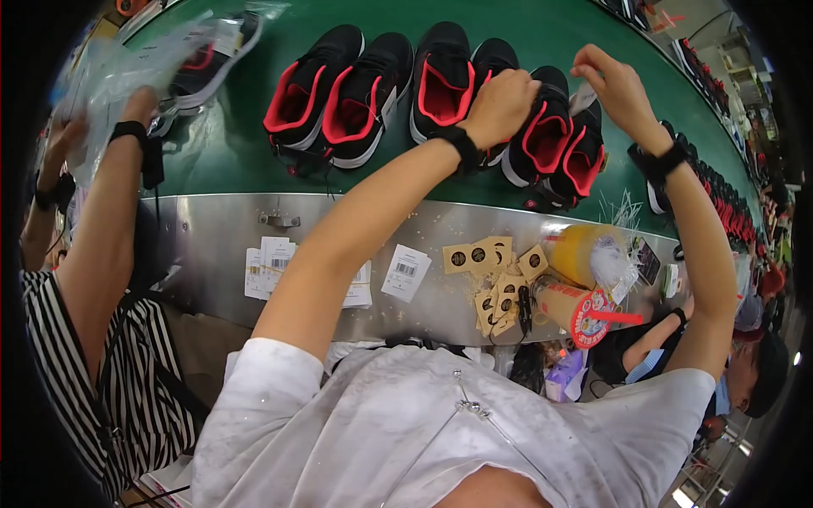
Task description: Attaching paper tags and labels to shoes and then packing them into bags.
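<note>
The left hand [501, 103], fingers curled, was positioned just beside the black shoes [549, 123] with red linings, near the front edge of the green surface [229, 152]. The right hand [616, 85], fingers bent, was positioned near a pale tag [583, 98]. Whether either hand grasped anything could not be determined. Forward of that edge, a metal ledge [229, 224] carried barcoded white cards [406, 273] and tan cards [479, 254] with round dark emblems.

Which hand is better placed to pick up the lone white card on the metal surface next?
Probably the left hand: it is nearer the white card, though whether it holds anything is unclear. The right hand is farther away, with a whitish tag near its fingers.
</note>
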{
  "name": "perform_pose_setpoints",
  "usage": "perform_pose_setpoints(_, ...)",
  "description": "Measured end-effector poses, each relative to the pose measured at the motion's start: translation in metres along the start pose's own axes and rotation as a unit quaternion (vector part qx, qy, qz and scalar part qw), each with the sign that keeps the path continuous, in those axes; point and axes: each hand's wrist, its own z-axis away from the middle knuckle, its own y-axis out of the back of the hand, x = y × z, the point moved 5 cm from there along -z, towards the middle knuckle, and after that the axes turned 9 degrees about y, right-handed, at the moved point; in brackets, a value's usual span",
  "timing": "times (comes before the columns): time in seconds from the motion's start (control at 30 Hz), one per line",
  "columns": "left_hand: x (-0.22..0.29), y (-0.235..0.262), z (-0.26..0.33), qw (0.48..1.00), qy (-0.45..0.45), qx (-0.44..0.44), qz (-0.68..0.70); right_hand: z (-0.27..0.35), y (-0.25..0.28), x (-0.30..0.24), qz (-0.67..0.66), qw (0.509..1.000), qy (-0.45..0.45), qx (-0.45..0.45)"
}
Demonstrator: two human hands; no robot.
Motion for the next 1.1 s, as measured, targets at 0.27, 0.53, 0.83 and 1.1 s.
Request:
perform_pose_setpoints(0.27, -0.057, -0.015, 0.0, 0.97, 0.229, -0.082, 0.007, -0.019, -0.07, 0.036, 0.355, 0.912, 0.131, -0.158)
perform_pose_setpoints(0.53, -0.076, -0.005, 0.016, 0.863, 0.443, -0.074, 0.232, -0.021, -0.114, 0.02, 0.203, 0.967, 0.04, -0.147)
perform_pose_setpoints(0.83, -0.078, 0.004, 0.016, 0.869, 0.434, -0.07, 0.226, -0.018, -0.114, 0.009, 0.155, 0.982, 0.07, -0.08)
perform_pose_setpoints(1.1, -0.079, 0.014, 0.013, 0.896, 0.385, -0.075, 0.208, -0.027, -0.119, 0.001, 0.168, 0.977, 0.115, -0.07)
